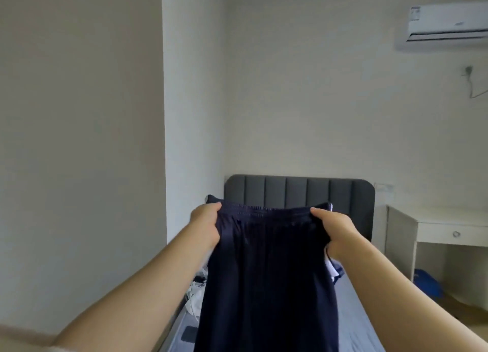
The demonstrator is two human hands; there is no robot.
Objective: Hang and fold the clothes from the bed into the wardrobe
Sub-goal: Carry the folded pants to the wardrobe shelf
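Garment: a dark navy fabric garment with a gathered elastic waistband (266, 285) hangs in the air above the bed. The waistband is uppermost and stretched level between both hands, and the cloth falls straight down past the bottom edge of the view.
Left hand: the left hand (206, 226) has its grip clamped on the waistband's left end, bunching the cloth.
Right hand: the right hand (334, 233) has its grip clamped on the waistband's right end in the same way.
Bed: a bed with a grey-blue sheet (353, 325) and a dark grey padded headboard (298, 193) lies below and behind the garment.
Other clothes: a crumpled pile of pale clothes (196, 291) sits at the bed's left edge. A white and navy piece (333, 271) shows just under the right wrist.
Sheet: a small dark flat rectangle (188, 334) lies near the left edge.
Worktop: a white desk with one drawer (435, 219) stands right of the headboard.
Wall: a white air conditioner (446, 24) is mounted high on the right.
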